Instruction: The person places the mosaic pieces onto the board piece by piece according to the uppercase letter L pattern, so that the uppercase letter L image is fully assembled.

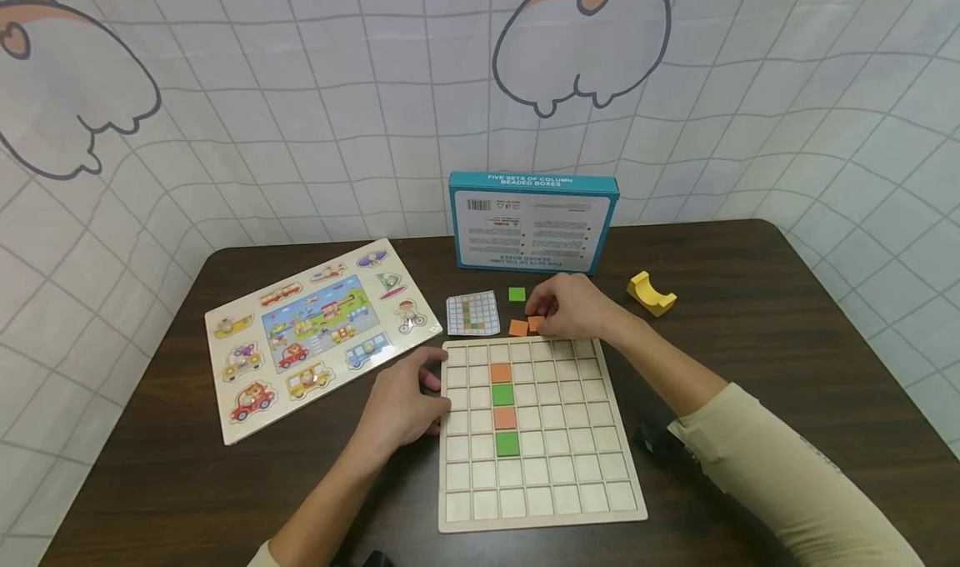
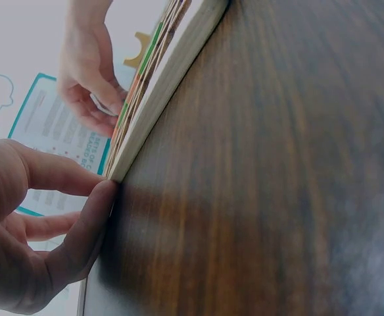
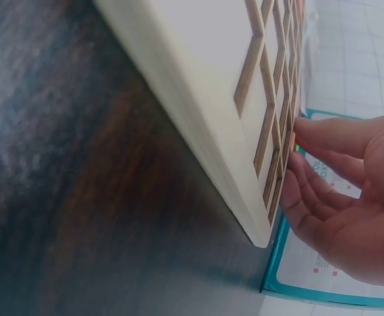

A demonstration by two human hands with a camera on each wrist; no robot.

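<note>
A wooden grid board lies on the table, with two orange and two green square tiles alternating down one column. At its left edge, my left hand pinches the rim between thumb and fingers, seen close up in the left wrist view. Beyond the far edge, my right hand has its fingers bent over an orange tile, pinching it at the fingertips. Another orange tile lies just left of it, and a green tile farther back. A small pattern card is beside these tiles.
A picture puzzle board with vehicles lies at the left. A teal-edged box stands upright at the back. To the right of my hand sits a yellow curved block. A tile-patterned curtain hangs behind the table.
</note>
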